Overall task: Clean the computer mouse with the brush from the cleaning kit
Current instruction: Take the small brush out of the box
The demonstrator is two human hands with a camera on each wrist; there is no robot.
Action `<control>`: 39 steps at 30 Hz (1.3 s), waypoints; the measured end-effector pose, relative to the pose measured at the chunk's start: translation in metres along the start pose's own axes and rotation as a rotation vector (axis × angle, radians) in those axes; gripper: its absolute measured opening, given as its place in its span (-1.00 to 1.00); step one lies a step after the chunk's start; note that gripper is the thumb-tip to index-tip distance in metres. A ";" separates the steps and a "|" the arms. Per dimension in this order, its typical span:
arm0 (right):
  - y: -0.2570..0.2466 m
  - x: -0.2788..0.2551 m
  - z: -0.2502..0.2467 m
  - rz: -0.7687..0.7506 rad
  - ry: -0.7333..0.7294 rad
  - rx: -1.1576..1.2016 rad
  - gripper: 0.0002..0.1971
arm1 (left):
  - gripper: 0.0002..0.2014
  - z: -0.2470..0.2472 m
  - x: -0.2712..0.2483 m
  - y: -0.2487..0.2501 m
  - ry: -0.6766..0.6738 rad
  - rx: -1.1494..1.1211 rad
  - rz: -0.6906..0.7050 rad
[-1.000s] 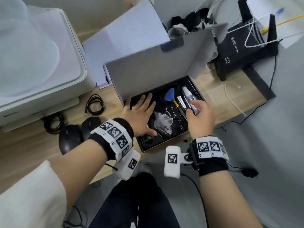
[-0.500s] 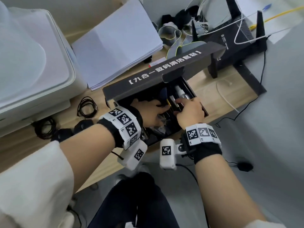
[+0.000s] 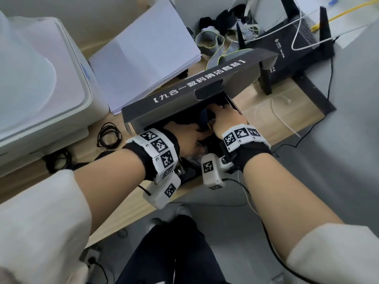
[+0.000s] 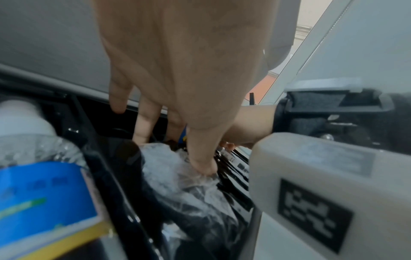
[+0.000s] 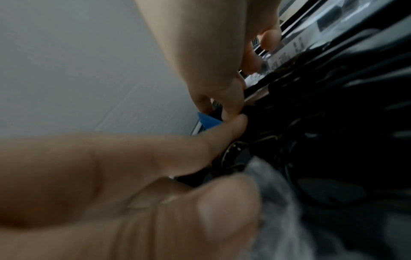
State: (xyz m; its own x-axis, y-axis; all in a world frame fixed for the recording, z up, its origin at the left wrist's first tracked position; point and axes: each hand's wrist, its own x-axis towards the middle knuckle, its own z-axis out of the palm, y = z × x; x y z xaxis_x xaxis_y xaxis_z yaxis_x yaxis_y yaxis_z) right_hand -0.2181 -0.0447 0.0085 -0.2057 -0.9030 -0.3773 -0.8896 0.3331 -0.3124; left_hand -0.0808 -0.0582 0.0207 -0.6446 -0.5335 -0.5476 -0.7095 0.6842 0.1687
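Note:
The black cleaning kit box [image 3: 196,87] lies on the desk with its lid sagging over both hands. My left hand [image 3: 188,138] reaches into the tray with straight fingers, and its thumb [image 4: 202,158] presses a crumpled clear plastic bag [image 4: 177,176]. My right hand [image 3: 227,119] is beside it. Its thumb and forefinger [image 5: 233,105] pinch a thin dark tool among the slim tools, and I cannot tell which tool. A blue pick [image 5: 209,121] lies behind them. Only a black sliver of the mouse [image 3: 103,156] shows left of my left forearm.
A clear bottle with a blue label [image 4: 44,193] sits at the tray's left. A white printer [image 3: 41,78], a paper stack [image 3: 143,48] and a black router [image 3: 291,46] ring the box. A coiled black cable [image 3: 109,136] lies by the box. The desk edge [image 3: 133,210] runs under my wrists.
The lid has dropped from upright to hang over the tray. Both hands have pushed deeper under it, and the right hand has left the small spray bottle for the slim tools.

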 end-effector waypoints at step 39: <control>0.029 -0.038 0.033 0.118 0.367 1.089 -0.80 | -0.39 0.005 -0.004 0.008 -0.050 -0.016 -0.041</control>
State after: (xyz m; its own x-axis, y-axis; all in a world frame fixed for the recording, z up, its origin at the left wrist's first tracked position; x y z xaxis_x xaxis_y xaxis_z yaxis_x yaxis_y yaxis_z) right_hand -0.2223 0.0078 -0.0149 -0.5292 -0.8156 -0.2341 -0.0702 0.3170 -0.9458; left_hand -0.0830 -0.0480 0.0204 -0.6002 -0.5354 -0.5942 -0.7397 0.6541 0.1579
